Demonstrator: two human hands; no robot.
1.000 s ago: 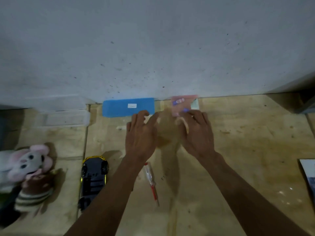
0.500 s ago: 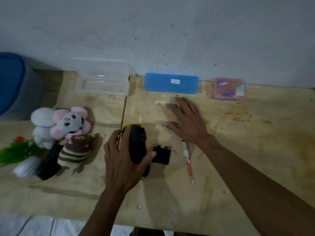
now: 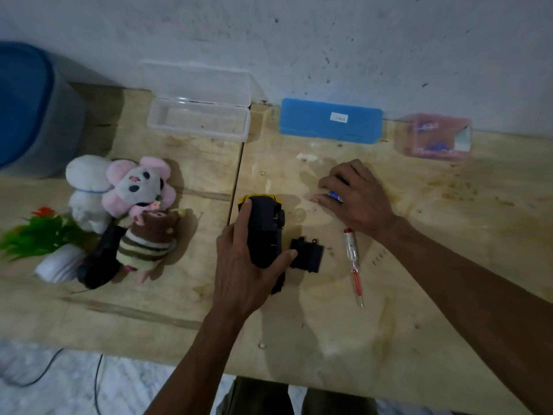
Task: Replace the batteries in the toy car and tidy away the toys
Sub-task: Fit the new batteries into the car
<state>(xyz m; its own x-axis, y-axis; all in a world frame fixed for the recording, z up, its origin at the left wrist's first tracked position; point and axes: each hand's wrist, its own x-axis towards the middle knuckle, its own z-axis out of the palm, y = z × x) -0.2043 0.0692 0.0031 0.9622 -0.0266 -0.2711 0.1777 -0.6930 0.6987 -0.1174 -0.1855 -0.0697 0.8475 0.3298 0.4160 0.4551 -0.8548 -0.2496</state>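
The toy car (image 3: 266,232), black underside up with a yellow body edge, lies at the table's middle. My left hand (image 3: 245,265) grips it from the left. Its black battery cover (image 3: 308,255) lies loose on the wood just right of the car. My right hand (image 3: 356,196) rests further back and right, fingers curled over a small blue battery (image 3: 335,196) on the table. A red and clear screwdriver (image 3: 353,266) lies below that hand.
Plush toys (image 3: 131,211) and a green plastic plant (image 3: 36,235) sit at the left. An open clear case (image 3: 199,119), a blue case (image 3: 330,120) and a pink box (image 3: 435,136) line the wall. A blue-lidded bin (image 3: 27,109) stands far left.
The view swung down and left from the pink box. My left hand took hold of the car. My right hand drew back from the pink box and curled over the battery.
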